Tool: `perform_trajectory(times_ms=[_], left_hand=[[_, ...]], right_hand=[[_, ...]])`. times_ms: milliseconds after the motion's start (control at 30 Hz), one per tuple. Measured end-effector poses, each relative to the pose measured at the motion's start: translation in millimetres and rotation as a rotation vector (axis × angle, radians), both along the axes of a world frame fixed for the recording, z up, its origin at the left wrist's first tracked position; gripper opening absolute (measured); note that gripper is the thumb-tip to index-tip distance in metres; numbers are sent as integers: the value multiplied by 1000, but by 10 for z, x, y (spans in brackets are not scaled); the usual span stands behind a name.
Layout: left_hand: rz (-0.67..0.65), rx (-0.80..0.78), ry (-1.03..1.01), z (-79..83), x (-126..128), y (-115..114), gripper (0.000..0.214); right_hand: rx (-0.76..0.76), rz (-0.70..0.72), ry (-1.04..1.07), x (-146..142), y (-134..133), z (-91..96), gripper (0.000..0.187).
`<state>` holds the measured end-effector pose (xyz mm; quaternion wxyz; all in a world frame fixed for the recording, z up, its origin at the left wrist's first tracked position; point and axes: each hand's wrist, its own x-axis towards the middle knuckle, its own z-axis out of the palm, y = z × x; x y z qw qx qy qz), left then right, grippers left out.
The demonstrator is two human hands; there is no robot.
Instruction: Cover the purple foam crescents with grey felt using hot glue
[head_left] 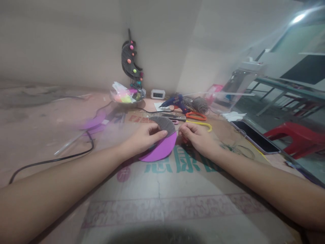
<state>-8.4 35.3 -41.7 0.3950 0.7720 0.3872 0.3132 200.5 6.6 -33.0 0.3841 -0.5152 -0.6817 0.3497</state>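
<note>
Your left hand (pixel 149 136) grips the purple crescent (pixel 162 149), its far part wrapped in gray yarn (pixel 166 126). The crescent lies between your hands, long axis running near to far, bulging edge facing right. Just beside that edge, your right hand (pixel 193 133) pinches a thin yarn strand (pixel 177 130). A yellow handle (pixel 209 126) sits close behind your right knuckles; orange-handled scissors (pixel 196 116), a blue glue gun (pixel 175 101) and a yarn ball (pixel 200 105) crowd the far side.

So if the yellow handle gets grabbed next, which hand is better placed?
Probably the right hand: the yellow handle lies just beyond it. That hand looks pinched shut, so it may need to open first. The left hand is farther off and busy holding the purple shape.
</note>
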Motion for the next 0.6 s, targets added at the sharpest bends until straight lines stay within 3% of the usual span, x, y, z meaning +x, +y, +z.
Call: perform_trajectory(times_ms=[433,600], left_hand=[[-25,16,-4,-1,3,4,33],[-104,17,-38,-27,-6,25,30]], right_hand=[[29,85,-13,15,40,-66,43],[29,140,-59,3,42,-55,42]])
